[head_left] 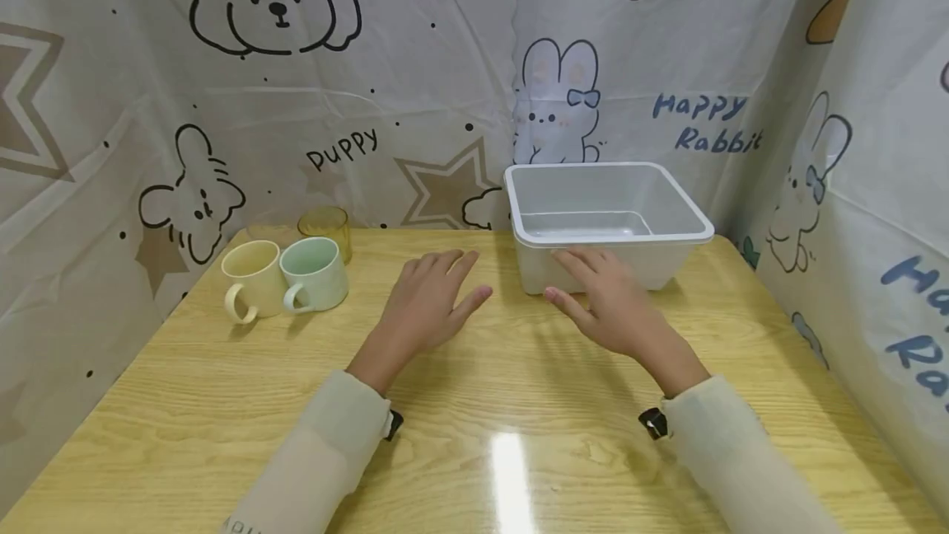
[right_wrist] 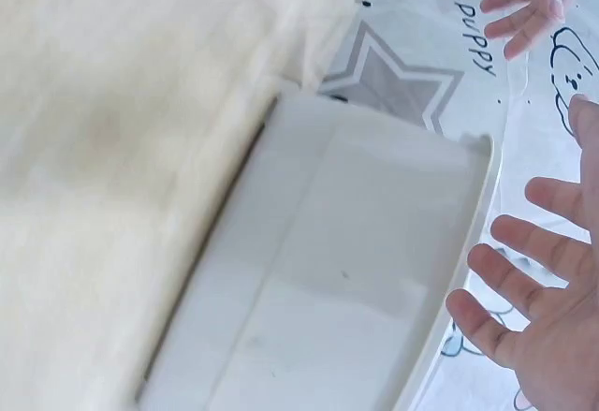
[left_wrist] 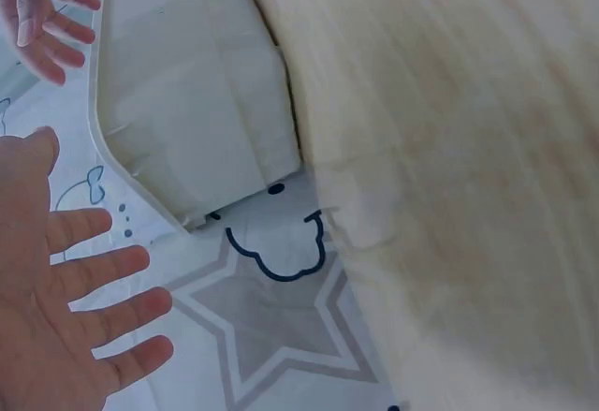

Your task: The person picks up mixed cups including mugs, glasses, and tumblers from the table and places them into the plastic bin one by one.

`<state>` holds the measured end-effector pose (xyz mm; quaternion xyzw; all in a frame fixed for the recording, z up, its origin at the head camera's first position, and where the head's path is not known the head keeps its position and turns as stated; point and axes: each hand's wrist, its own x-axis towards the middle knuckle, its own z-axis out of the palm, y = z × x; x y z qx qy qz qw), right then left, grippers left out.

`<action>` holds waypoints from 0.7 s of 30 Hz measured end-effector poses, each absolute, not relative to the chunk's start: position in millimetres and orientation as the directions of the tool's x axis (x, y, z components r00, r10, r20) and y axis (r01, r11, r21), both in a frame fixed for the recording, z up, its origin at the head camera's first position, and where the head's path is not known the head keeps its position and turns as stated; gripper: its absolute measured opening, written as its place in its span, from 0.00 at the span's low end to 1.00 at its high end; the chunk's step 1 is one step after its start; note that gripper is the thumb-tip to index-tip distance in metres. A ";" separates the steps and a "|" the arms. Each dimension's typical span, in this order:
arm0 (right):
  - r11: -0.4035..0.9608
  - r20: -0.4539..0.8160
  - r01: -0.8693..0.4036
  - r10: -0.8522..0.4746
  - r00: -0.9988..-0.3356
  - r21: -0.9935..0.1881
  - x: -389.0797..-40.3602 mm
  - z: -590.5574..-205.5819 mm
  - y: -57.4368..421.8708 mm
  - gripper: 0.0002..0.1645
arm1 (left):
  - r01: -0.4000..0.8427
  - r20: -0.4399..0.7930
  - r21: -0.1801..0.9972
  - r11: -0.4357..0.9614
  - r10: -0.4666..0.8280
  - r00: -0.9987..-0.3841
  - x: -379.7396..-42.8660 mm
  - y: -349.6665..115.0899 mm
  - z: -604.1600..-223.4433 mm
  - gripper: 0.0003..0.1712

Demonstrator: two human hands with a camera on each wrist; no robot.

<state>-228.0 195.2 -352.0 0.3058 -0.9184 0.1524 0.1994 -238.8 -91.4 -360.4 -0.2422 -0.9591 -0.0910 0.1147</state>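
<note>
The left hand [head_left: 430, 301] and right hand [head_left: 611, 303] hovered, grasping nothing, apparently at the reaching stage; a hold would, I judged, need curled fingers. Just beyond the right hand, the pale grey plastic tub [head_left: 608, 225] stood on the wooden table [head_left: 460, 386], mouth upward, long axis running crosswise

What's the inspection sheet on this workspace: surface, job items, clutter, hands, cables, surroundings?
Surface: wood-grain table, glare streak at the near side.
Job items: open-topped pale bin upright at back right; yellow mug and green mug upright at left, amber glass partly hidden behind.
Clutter: nothing seen beyond these.
Left hand: fingers extended, holding nothing, between mugs and bin.
Right hand: fingers extended, holding nothing, by the bin's front; contact unclear.
Cables: nothing seen.
Surroundings: creased, cartoon-printed fabric behind and at both sides.
</note>
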 end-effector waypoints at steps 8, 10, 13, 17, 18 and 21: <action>0.802 0.502 -0.588 -0.469 -0.727 -0.103 -243.2 -332.2 216.0 0.34 | 0.495 0.319 0.141 0.857 0.434 -0.842 -253.7 -75.7 -345.6 0.38; 0.813 0.502 -0.572 -0.454 -0.736 -0.104 -247.4 -327.6 222.6 0.34 | 0.500 0.326 0.151 0.853 0.434 -0.840 -257.9 -71.8 -342.8 0.37; 0.831 0.490 -0.543 -0.425 -0.761 -0.123 -253.1 -320.3 232.5 0.34 | 0.499 0.328 0.158 0.852 0.431 -0.841 -264.9 -66.4 -339.1 0.37; 0.855 0.471 -0.498 -0.383 -0.795 -0.145 -261.7 -310.6 247.2 0.35 | 0.488 0.316 0.146 0.860 0.427 -0.847 -273.9 -59.8 -334.0 0.37; 0.864 0.463 -0.482 -0.371 -0.805 -0.145 -263.9 -308.1 251.3 0.35 | 0.486 0.315 0.139 0.863 0.427 -0.848 -276.0 -58.1 -332.8 0.37; 0.888 0.426 -0.437 -0.343 -0.837 -0.142 -270.3 -300.1 264.8 0.36 | 0.491 0.327 0.130 0.861 0.431 -0.841 -281.6 -52.4 -328.9 0.36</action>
